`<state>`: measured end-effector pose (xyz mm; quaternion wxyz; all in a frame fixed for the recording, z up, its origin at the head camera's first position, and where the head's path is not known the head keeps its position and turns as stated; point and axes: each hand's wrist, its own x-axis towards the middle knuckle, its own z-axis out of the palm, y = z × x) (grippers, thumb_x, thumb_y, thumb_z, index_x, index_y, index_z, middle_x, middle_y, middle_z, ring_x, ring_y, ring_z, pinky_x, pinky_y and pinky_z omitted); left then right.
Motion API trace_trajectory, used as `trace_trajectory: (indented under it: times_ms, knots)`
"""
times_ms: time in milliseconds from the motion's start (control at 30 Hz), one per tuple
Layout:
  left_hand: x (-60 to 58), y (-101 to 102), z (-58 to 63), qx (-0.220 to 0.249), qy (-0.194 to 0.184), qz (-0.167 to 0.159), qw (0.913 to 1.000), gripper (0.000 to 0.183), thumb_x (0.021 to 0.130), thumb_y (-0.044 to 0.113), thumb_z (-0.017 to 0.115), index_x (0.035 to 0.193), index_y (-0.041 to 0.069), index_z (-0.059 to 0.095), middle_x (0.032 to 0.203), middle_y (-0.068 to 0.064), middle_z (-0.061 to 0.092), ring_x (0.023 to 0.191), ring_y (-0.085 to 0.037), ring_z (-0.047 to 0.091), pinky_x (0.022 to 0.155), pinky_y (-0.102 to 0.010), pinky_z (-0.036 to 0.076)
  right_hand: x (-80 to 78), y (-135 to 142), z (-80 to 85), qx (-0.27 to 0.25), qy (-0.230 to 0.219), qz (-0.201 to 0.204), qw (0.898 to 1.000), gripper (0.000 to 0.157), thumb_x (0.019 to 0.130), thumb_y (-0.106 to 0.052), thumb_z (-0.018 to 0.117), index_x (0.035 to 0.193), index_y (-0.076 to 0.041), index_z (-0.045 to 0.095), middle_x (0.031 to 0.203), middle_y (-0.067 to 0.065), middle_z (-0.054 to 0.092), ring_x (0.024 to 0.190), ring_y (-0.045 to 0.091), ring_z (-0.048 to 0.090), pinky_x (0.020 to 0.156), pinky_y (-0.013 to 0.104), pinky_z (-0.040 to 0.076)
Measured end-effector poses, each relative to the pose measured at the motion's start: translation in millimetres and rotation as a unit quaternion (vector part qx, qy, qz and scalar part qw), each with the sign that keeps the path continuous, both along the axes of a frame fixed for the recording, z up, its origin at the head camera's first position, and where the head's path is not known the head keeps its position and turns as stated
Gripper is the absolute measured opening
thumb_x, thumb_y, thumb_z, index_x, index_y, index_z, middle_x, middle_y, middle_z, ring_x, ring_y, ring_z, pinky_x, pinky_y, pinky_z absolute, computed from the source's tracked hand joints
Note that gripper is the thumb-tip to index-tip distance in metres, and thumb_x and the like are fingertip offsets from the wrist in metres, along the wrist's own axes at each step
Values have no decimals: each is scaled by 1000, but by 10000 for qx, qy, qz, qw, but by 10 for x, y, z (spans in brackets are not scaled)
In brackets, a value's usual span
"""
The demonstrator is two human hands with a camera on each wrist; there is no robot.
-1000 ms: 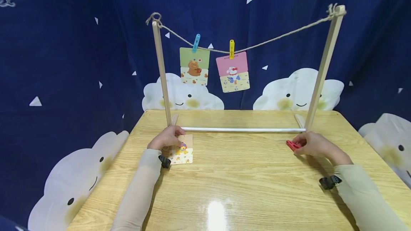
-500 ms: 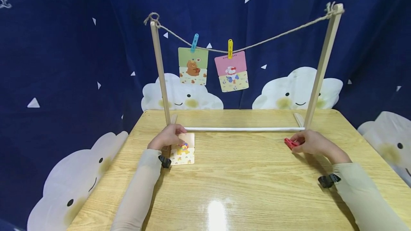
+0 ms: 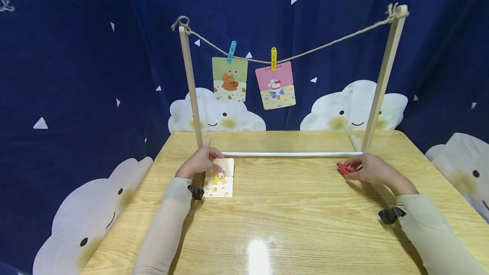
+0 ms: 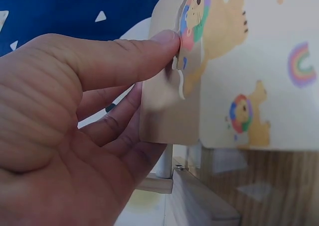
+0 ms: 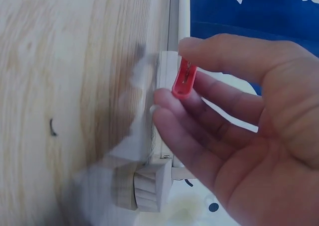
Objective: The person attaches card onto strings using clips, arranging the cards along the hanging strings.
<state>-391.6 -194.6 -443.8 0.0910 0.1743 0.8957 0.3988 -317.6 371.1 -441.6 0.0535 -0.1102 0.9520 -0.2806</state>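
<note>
My left hand (image 3: pixel 199 162) pinches a lion card (image 3: pixel 219 186) by its beige upper half, the thumb in front and the fingers behind, as the left wrist view shows. The card stands near the foot of the left post. Over on the right, my right hand (image 3: pixel 372 169) holds a red clothespin (image 5: pixel 184 81) between thumb and fingers, close over the table by the right post. Two cards hang from the string: a green bear card (image 3: pixel 229 79) under a blue clothespin (image 3: pixel 231 51) and a pink rabbit card (image 3: pixel 276 86) under a yellow clothespin (image 3: pixel 274 58).
A twine string (image 3: pixel 336 44) sags between the left wooden post (image 3: pixel 190 84) and the right wooden post (image 3: pixel 383 79). A white rod (image 3: pixel 290 154) joins the posts low over the wooden table (image 3: pixel 290 215). Behind stands a dark blue curtain (image 3: pixel 95 54) with clouds.
The lion card has shifted slightly right in my left hand and shows more of its face. The red clothespin has turned a little in my right hand. The hanging cards stay put.
</note>
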Motion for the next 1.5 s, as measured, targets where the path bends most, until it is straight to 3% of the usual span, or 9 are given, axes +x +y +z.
trace_trajectory:
  times_ms: [200,533,1000,1333,1500]
  knots:
    - [22,9,43,148,-90,-16,9998,39,84,3,84,121,4,73,114,-11,70,102,-26,62,96,-45,51,-26,3,-9,7,191,114,9998,38,86,-25,85,115,-3,75,95,2,73,85,17,62,68,28,50]
    - [13,-1,42,360,-62,-21,9993,33,89,0,79,121,2,73,113,-14,71,99,-26,66,90,-39,54,-32,-14,0,-249,219,154,9993,37,87,-23,85,115,-2,75,99,3,75,89,17,66,72,25,54]
    - [49,36,158,556,-46,-51,9984,31,90,1,78,119,12,75,116,-7,73,108,-24,67,100,-46,51,15,-71,81,-492,208,197,9984,42,87,-24,85,120,-1,73,103,6,75,91,17,67,73,25,55]
    - [70,64,232,596,124,-140,9980,32,90,4,79,120,15,75,123,-5,68,114,-25,64,99,-44,52,42,-123,126,-437,372,188,9982,39,87,-23,86,119,-3,75,101,5,76,89,16,67,71,25,54]
    - [81,95,277,725,145,-143,9972,32,89,3,79,119,12,75,116,-8,72,107,-25,65,93,-40,52,50,-140,142,-373,437,184,9982,39,88,-24,85,119,-3,74,100,3,76,87,15,66,70,25,53]
